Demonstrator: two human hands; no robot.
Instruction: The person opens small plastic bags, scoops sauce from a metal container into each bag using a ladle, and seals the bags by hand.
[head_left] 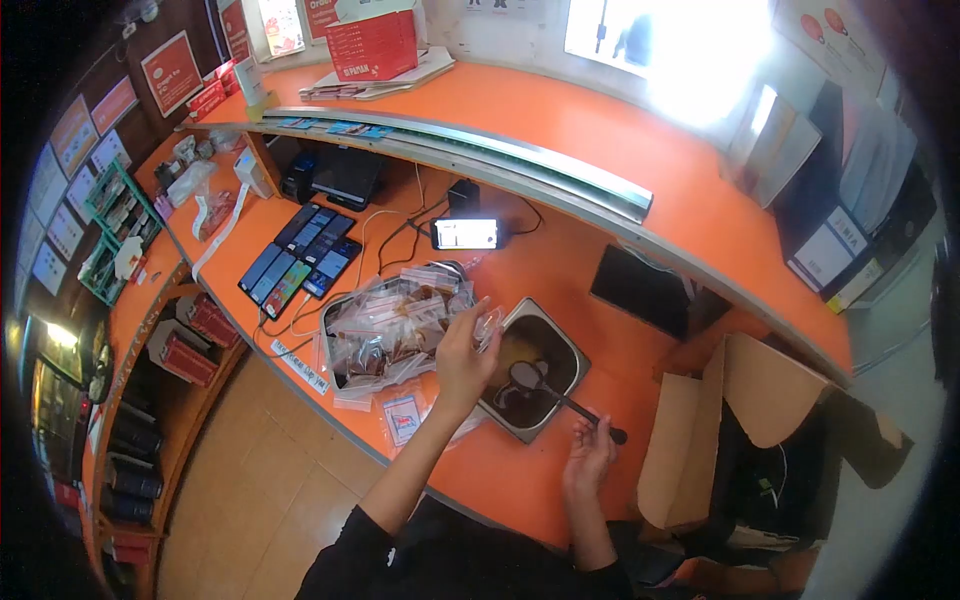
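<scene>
My left hand [468, 362] is raised between a heap of bags and a metal pan, its fingers closed on a small clear plastic bag [490, 322]. My right hand [588, 458] grips the dark handle of a spoon [575, 405]. The spoon's bowl is over the square metal pan [582, 362], which has dark contents and a paler patch. Left of the pan, small clear zip bags [395, 318] with brownish contents are heaped in a metal tray [326, 350]. A clear bag with a blue print [403, 418] lies in front of the heap.
A lit phone [466, 234] stands behind the heap, with cables around it. Several phones [300, 255] lie at the left. An open cardboard box [690, 440] sits at the right, near a dark flat screen [640, 290]. A raised orange ledge [520, 120] runs behind.
</scene>
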